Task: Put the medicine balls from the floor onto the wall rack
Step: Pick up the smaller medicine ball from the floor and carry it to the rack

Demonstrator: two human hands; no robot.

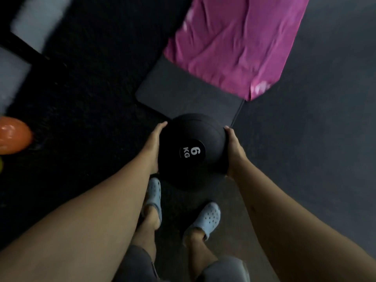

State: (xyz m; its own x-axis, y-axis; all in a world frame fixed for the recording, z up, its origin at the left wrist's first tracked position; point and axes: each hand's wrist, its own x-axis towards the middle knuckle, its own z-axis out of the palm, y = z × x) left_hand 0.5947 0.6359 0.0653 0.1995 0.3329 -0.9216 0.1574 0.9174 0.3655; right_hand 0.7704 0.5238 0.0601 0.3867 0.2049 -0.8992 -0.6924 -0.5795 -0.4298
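A black medicine ball (191, 139) marked "6 KG" in white is held in the air in front of me, above my feet. My left hand (154, 147) presses flat against its left side. My right hand (234, 148) grips its right side, fingers curled over the top edge. An orange ball (13, 135) lies on the dark floor at the far left edge. The wall rack is out of view.
A dark grey mat (183, 92) lies on the floor ahead, with a pink cloth (238, 41) spread over its far part. A black bar and pale panels (26, 49) show blurred at the upper left. My feet in pale blue clogs (205, 218) stand below the ball.
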